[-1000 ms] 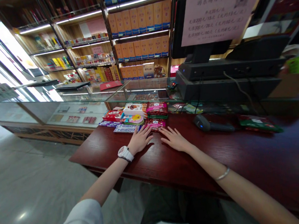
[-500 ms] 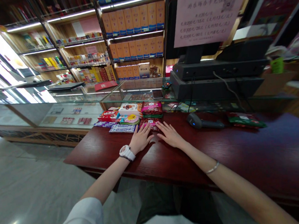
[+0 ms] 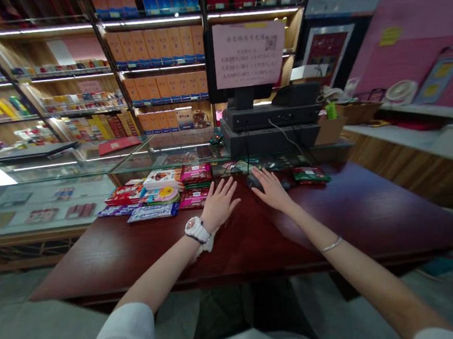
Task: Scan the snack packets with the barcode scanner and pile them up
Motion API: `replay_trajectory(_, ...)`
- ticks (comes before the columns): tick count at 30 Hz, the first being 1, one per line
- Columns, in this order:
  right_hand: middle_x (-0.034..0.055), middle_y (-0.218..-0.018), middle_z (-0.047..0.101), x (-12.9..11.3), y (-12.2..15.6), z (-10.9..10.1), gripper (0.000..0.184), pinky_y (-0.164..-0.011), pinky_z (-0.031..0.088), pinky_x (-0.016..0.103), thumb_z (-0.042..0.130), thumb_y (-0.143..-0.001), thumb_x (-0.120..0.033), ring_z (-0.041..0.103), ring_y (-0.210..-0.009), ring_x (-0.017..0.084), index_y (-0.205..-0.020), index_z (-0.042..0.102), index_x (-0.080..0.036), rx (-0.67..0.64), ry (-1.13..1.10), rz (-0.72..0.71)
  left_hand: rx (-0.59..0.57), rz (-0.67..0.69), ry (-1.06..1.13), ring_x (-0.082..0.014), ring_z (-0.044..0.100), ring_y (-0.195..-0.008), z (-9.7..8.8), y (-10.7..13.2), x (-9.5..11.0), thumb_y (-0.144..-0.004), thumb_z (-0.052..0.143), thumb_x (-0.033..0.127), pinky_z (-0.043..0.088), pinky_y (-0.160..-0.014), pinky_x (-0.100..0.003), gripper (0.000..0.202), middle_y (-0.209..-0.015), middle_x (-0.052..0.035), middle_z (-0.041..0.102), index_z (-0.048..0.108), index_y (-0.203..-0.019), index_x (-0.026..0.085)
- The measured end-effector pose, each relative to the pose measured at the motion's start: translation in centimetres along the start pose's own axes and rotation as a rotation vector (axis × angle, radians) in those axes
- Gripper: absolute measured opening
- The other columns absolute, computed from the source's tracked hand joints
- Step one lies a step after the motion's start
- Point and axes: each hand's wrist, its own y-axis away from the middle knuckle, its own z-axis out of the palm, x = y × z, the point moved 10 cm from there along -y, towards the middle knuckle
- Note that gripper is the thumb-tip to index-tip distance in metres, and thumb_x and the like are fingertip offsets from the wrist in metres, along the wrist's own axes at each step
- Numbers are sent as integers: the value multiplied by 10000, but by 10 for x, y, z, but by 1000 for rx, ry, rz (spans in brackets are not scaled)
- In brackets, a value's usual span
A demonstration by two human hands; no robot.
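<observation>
My left hand (image 3: 219, 205) is open, palm down with fingers spread, just right of the stacked snack packets; I cannot tell if it touches the table. Beside it lie pink-red packets (image 3: 195, 173), a white box (image 3: 160, 178), red packets (image 3: 123, 195), a pack with a yellow figure (image 3: 161, 195) and blue-white packets (image 3: 153, 212). Over the black barcode scanner (image 3: 253, 182) spreads my right hand (image 3: 272, 191), also open and hiding much of it; contact is unclear. A green-and-red packet (image 3: 310, 174) lies further right. Something whitish (image 3: 207, 243) shows under my left wrist.
The dark red wooden table (image 3: 241, 252) stretches across in front of me. Behind it stand a glass display counter (image 3: 132, 164) and a black register with a screen bearing a pink paper sign (image 3: 247, 55). Shelves of orange boxes (image 3: 156, 47) line the back.
The view has turned to the right. Both hands have shifted right, away from the pink-red packet, and the right one is now over the scanner. Fingers stay spread.
</observation>
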Motion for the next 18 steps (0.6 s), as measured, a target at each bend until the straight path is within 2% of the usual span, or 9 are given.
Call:
replay_trajectory(7,22,-1617,256,68,43,-15,691,-1177,236,539,387,-946,-361,221,-1487,274,-1573,108,-284,5,81,122,49,159,94,-274,313,-1457,18,-58,76,-996,318,479,191,-1219,-519,558,-1588,-40,326,368,-1498,241)
replay_trajectory(12,43,-1607,284,115,70,-24,652,-1184,225,520,379,-940,-361,250,-1477,266,-1558,207,-242,13,126,219,65,233,139,-272,323,-1452,41,-95,126,-1000,302,468,202,-1221,-506,558,-1577,-47,349,406,-1475,195)
replay_trajectory(18,92,-1585,327,178,99,-32,601,-1180,241,501,354,-933,-325,283,-1461,256,-1513,314,-170,87,182,382,66,229,188,-269,376,-1423,71,-131,167,-992,331,446,228,-1212,-511,533,-1544,-73,409,454,-1440,186)
